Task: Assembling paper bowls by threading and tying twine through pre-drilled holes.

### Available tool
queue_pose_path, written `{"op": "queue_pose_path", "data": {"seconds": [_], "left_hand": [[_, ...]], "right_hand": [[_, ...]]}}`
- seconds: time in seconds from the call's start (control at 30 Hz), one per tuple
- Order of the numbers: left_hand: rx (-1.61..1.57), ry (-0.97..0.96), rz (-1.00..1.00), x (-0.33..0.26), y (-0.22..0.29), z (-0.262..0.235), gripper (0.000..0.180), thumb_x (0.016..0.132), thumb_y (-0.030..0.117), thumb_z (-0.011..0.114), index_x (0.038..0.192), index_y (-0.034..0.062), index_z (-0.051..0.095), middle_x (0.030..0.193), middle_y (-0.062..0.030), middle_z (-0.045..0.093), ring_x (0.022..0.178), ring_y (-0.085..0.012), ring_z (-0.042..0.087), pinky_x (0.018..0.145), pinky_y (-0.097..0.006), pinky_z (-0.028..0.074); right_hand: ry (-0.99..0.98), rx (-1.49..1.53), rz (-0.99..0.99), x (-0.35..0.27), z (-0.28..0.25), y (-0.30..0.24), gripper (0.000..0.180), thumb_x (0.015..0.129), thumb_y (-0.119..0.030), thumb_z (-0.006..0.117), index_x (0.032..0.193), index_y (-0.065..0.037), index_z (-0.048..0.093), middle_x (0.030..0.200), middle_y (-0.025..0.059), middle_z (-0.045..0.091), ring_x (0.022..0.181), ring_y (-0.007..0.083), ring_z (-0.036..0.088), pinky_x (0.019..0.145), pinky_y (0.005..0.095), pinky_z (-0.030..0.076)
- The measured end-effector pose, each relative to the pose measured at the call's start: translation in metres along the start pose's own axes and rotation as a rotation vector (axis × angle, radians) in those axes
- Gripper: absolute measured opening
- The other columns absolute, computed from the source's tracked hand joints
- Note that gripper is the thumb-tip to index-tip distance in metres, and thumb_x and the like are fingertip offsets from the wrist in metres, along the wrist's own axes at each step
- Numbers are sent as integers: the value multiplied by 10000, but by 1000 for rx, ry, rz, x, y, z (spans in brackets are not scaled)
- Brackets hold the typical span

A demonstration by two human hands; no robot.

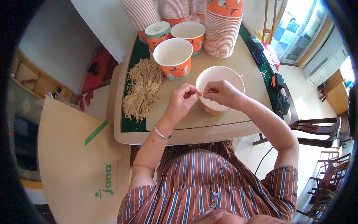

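Observation:
An orange paper bucket with a white inside (214, 73) stands on the table in front of me. Over its near left rim, my left hand (182, 101) and my right hand (224, 94) meet with pinched fingers. Between their fingertips is a thin beige cord (201, 93), mostly covered by the fingers. A bit of similar cord (237, 77) shows at the bucket's far right rim. Left of the bucket lies a loose bundle of beige cords (143, 89).
Upright orange buckets (173, 52) (189, 30) and a lidded or upturned one (158, 34) stand behind. Tall bucket stacks (222, 33) line the back. Black adapters and cables (279, 84) edge the right. A large cardboard box (74, 156) is at left, a wooden chair (317, 130) at right.

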State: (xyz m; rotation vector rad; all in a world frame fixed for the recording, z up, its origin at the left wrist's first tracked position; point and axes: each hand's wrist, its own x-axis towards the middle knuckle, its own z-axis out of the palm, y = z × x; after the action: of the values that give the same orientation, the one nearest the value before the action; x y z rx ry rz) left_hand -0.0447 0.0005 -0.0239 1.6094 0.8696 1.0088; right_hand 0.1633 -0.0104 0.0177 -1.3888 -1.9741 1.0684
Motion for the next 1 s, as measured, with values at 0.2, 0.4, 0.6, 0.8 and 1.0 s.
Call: {"op": "queue_pose_path", "data": {"seconds": [0.2, 0.4, 0.6, 0.8, 1.0], "left_hand": [[-62, -1, -92, 0, 1, 1, 71, 876, 25, 659, 942, 1, 652, 840, 15, 638, 749, -44, 568, 680, -214, 483], [14, 49, -35, 0, -9, 3, 71, 875, 43, 669, 926, -5, 657, 827, 1, 636, 734, -54, 576, 674, -221, 485], [23, 62, -44, -1, -5, 4, 74, 872, 46, 676, 923, -6, 664, 827, -3, 633, 728, -52, 575, 669, -222, 484], [-106, 71, -89, -3, -4, 6, 49, 882, 39, 683, 906, -1, 667, 828, -1, 632, 718, -38, 563, 648, -209, 474], [140, 151, 92, -5, 0, 11, 28, 868, 22, 686, 868, -2, 671, 805, -5, 608, 690, -50, 552, 630, -217, 466]], "right_hand": [[-14, 34, 2, 1, 5, 11, 237, 869, -224, 687, 958, -5, 696, 825, 143, 717, 737, 237, 691, 686, 363, 539], [40, -36, -27, 3, 14, 11, 226, 855, -210, 689, 941, -2, 699, 837, 170, 714, 763, 253, 706, 720, 370, 545], [113, -26, -37, 3, 15, 11, 227, 844, -199, 702, 948, 3, 714, 849, 173, 720, 775, 238, 707, 724, 361, 546], [135, 55, -16, 4, 19, 12, 215, 834, -165, 701, 972, -1, 720, 846, 171, 723, 773, 219, 708, 736, 350, 550], [147, -33, -18, 6, 20, 13, 216, 822, -156, 680, 970, -2, 713, 850, 160, 724, 776, 207, 707, 727, 347, 551]]}}
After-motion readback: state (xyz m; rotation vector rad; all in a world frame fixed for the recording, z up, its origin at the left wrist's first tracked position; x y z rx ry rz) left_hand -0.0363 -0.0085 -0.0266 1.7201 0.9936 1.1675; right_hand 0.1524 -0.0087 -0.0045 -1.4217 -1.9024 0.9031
